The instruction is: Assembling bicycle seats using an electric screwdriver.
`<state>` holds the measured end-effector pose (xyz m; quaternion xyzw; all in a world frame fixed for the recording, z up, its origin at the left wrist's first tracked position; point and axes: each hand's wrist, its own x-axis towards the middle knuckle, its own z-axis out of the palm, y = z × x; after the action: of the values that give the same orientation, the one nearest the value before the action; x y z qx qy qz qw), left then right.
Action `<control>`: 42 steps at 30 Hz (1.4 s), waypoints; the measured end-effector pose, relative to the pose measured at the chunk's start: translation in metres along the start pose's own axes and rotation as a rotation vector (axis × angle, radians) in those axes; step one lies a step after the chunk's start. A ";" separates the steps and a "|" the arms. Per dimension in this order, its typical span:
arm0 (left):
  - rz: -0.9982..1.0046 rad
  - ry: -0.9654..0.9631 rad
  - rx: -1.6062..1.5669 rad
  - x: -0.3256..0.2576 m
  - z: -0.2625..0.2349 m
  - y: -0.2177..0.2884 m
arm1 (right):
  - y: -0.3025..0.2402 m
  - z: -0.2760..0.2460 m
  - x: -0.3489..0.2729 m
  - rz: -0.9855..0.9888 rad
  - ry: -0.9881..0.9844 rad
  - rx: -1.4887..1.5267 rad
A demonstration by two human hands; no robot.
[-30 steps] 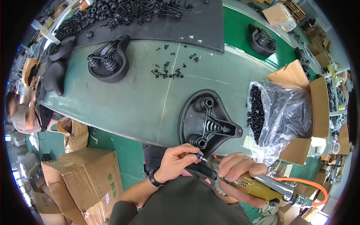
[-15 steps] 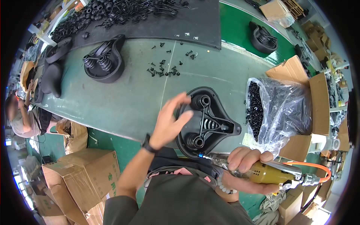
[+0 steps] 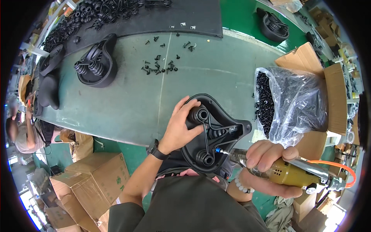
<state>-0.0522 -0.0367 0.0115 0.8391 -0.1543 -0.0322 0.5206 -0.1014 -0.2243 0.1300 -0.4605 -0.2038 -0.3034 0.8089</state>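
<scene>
A black bicycle saddle [image 3: 228,110] lies underside up at the table's near edge, its nose pointing right. Its two coil springs and wire rails show. My left hand [image 3: 181,127] grips its left side, fingers at the far spring and thumb over the inside. In my right hand [image 3: 266,164] is a yellow air screwdriver [image 3: 288,172] with an orange hose. The tool's blue-collared tip is over the saddle, close to the near spring; whether it touches anything I cannot tell. Loose black screws [image 3: 157,69] lie scattered beyond the saddle.
At right, an open carton [image 3: 335,98] holds a plastic bag [image 3: 299,104] of black screws. Another upturned saddle [image 3: 96,67] sits at far left, and one more [image 3: 273,27] at the far right. Springs and rails [image 3: 96,15] are heaped on a black mat. Another person [image 3: 29,135] is at left.
My left hand has come down onto the saddle and taken hold of it. The screwdriver's tip has moved from the saddle's near rim to over its inside, beside the near spring.
</scene>
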 end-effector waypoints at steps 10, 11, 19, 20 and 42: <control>0.012 -0.040 -0.055 0.000 0.003 -0.014 | 0.029 -0.013 0.014 0.018 -0.140 -0.099; 0.011 -0.044 -0.058 0.001 0.002 -0.015 | 0.027 -0.012 0.016 0.059 -0.160 -0.103; -0.054 -0.086 -0.094 0.004 -0.005 -0.005 | 0.028 -0.014 0.014 0.114 -0.099 -0.058; -0.057 -0.089 -0.095 0.005 -0.003 -0.002 | 0.028 -0.016 0.015 0.126 -0.104 -0.062; -0.051 0.037 -0.045 0.006 0.005 0.001 | 0.079 0.021 0.017 0.626 0.027 -0.328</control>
<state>-0.0472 -0.0429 0.0105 0.8313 -0.1225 -0.0336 0.5411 -0.0362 -0.1804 0.1011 -0.6203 0.0091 -0.0755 0.7807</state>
